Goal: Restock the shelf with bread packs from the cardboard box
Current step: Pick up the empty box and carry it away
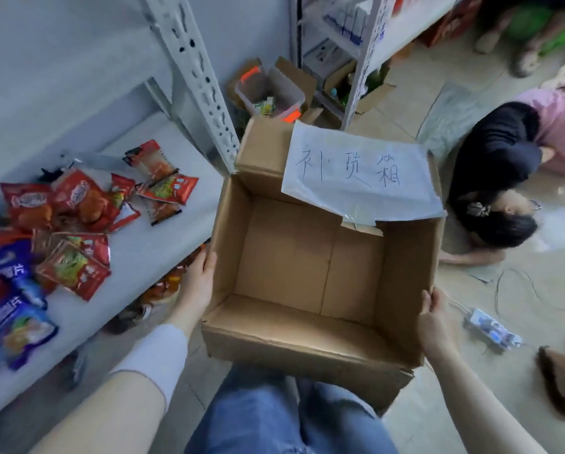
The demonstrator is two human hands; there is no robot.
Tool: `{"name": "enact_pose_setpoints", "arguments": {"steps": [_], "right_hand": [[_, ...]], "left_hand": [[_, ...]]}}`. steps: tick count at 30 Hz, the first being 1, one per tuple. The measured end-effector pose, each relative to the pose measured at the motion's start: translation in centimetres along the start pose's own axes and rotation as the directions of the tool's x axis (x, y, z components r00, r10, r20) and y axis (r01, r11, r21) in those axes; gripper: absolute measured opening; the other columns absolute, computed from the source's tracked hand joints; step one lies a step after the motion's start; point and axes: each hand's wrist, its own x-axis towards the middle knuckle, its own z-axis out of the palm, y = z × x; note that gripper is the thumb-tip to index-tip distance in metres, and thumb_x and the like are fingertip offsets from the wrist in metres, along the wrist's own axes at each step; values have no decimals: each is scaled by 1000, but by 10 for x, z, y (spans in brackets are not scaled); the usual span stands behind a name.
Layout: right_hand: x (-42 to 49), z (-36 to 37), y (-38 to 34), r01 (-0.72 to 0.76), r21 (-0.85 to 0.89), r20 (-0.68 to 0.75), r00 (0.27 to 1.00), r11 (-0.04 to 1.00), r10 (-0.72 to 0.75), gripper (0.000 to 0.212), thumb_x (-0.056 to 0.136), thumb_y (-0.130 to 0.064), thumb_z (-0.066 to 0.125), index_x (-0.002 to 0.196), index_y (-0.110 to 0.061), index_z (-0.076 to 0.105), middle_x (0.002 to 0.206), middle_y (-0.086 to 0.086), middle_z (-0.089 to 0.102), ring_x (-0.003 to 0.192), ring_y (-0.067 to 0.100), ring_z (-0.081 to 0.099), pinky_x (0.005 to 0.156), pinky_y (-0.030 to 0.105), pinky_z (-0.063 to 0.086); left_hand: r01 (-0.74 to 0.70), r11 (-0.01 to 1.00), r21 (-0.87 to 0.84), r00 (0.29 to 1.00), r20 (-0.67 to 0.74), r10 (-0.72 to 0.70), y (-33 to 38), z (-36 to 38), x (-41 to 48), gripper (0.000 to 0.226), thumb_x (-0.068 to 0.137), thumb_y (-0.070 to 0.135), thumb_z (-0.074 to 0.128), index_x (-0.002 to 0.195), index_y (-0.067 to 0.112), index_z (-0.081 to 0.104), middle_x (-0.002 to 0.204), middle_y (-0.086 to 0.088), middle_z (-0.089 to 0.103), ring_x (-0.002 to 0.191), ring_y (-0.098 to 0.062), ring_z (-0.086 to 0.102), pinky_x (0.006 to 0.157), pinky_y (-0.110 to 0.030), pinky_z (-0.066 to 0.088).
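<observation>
I hold an open cardboard box (pixel 310 276) in front of my legs; nothing lies inside it. A white paper sheet (pixel 359 178) with handwriting is taped to its far flap. My left hand (pixel 197 283) grips the box's left wall, thumb at the rim. My right hand (pixel 436 322) grips the right wall near its front corner. On the white shelf (pixel 150 250) to the left lie several red bread packs (pixel 74 267) in a loose heap, with blue packs (pixel 9 319) at the far left.
A perforated shelf upright (pixel 196 70) rises beside the box. Behind it stand open cartons and a clear tub (pixel 271 90). A person (pixel 500 178) crouches on the floor at right, with a power strip (pixel 490 329) and cables nearby. A second shelf unit (pixel 369 37) stands farther back.
</observation>
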Motion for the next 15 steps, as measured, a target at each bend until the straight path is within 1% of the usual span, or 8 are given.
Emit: {"name": "enact_pose_setpoints", "arguments": {"steps": [1,2,4,7,8,10,13,15], "right_hand": [[-4,-3,-2,49,-19,22,999,999,-49,28,100,-21,34,116,-7,52,115,23,59,104,38,53,77,35,33],[-10,-5,-6,99,-33,58,994,995,-97,28,100,-20,34,116,-7,52,115,23,59,104,37,53,77,35,33],[-22,-2,-16,190,-45,135,974,981,-182,30,100,-20,33,121,-6,49,118,21,57,104,34,53,83,37,36],[-45,12,-33,323,-72,225,927,944,-300,27,100,-19,34,116,-5,50,107,22,58,87,28,49,75,33,31],[-53,18,-38,369,-83,253,906,926,-339,26,99,-19,35,114,-4,51,104,24,58,87,30,51,74,33,31],[-72,35,-50,461,-114,322,855,880,-406,27,99,-18,36,114,-1,51,102,26,59,92,36,55,77,37,36],[-110,66,-65,548,-125,436,779,827,-450,31,99,-20,36,122,-4,49,109,25,60,102,40,54,85,38,38],[-143,89,-72,611,-162,507,725,775,-466,35,99,-25,36,129,-10,47,115,24,60,107,41,53,84,38,38]], "left_hand": [[31,999,-30,999,-32,-32,-8,-6,-19,45,99,33,34,141,16,37,146,-3,39,134,-22,34,95,-20,19],[63,996,-65,995,-72,-67,-17,-13,-38,45,99,34,34,140,16,38,145,-3,40,133,-22,35,94,-20,20],[117,983,-139,982,-134,-135,-38,-26,-71,45,99,36,32,139,16,39,144,-6,42,131,-24,38,93,-22,23],[215,955,-205,940,-223,-259,-74,-46,-115,47,99,38,30,139,16,39,142,-9,45,129,-28,41,95,-27,29],[242,944,-225,918,-262,-298,-87,-51,-129,47,99,37,31,139,14,39,142,-10,45,129,-28,42,99,-29,31],[289,920,-265,868,-333,-369,-117,-63,-159,46,99,35,32,139,13,40,141,-11,46,128,-29,43,103,-32,31],[375,859,-348,765,-407,-499,-167,-80,-208,45,99,36,32,137,15,44,138,-13,49,125,-32,46,98,-33,35],[415,807,-420,679,-447,-582,-201,-89,-244,45,99,36,33,135,12,45,136,-16,51,122,-35,48,96,-36,36]]}}
